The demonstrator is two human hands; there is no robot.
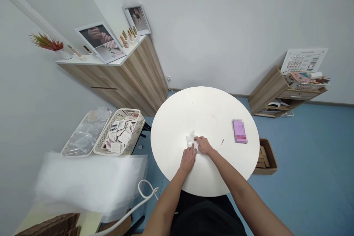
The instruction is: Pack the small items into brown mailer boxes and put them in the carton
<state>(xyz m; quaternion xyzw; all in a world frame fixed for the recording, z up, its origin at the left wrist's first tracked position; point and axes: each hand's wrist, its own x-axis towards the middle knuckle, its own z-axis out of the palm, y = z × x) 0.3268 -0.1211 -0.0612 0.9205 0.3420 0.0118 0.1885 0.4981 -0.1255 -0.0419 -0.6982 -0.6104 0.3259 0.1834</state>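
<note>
A small, crumpled white sheet [190, 138], thin like tissue or soft wrap, lies near the middle of the round white table [177, 110]. My right hand [203, 145] has its fingers closed on the sheet's right side. My left hand [188, 159] rests on the near edge of the sheet with its fingers stretched out flat. Whether anything lies inside the sheet is hidden by my fingers. To the right on the same table is a pixelated purple packet [239, 131].
A cardboard box [267, 169] stands on the floor right of the table. Left are a basket of small cards [119, 132], a basket of clear bags [88, 132], and a stack of translucent sheets [91, 182]. A white cable [127, 214] loops nearby. Cabinets [143, 70] stand behind.
</note>
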